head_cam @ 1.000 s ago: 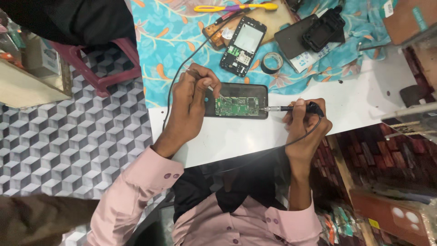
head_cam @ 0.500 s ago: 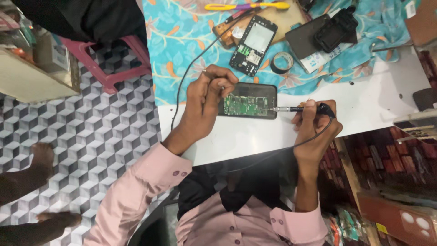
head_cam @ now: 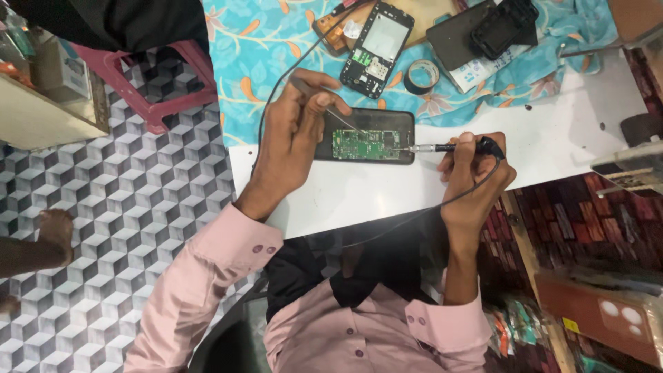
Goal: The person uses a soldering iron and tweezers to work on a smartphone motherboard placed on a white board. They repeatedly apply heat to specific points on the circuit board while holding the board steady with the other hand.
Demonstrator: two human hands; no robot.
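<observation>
Pinching a thin silvery wire (head_cam: 345, 119) between thumb and forefinger, the fingers (head_cam: 319, 103) of the left hand (head_cam: 293, 141) are closed on it and aim its free end down at the green circuit board (head_cam: 364, 144). That board sits exposed inside an opened black phone body (head_cam: 366, 136), which lies flat on the white surface (head_cam: 387, 186), just at the hem of a turquoise cloth with orange leaf shapes (head_cam: 276, 41). The left palm rests against the phone's left end. From the other side, the fingers (head_cam: 464, 146) of the right hand (head_cam: 473, 176) are wrapped shut around a slim black-handled soldering pen (head_cam: 449, 147), whose metal tip meets the board's right edge. A black cable (head_cam: 414, 215) runs from the pen's back end, past the wrist and toward the person's chest. Both forearms wear pink buttoned sleeves (head_cam: 228, 249). Farther out on the cloth lie a second stripped phone frame with a pale screen backing (head_cam: 378, 40), a small roll of dark tape (head_cam: 420, 76) just beside it and a black boxy device (head_cam: 503, 26) on a dark flat slab. A pink plastic stool (head_cam: 148, 72) stands on the cube-patterned floor (head_cam: 117, 207) to the left.
</observation>
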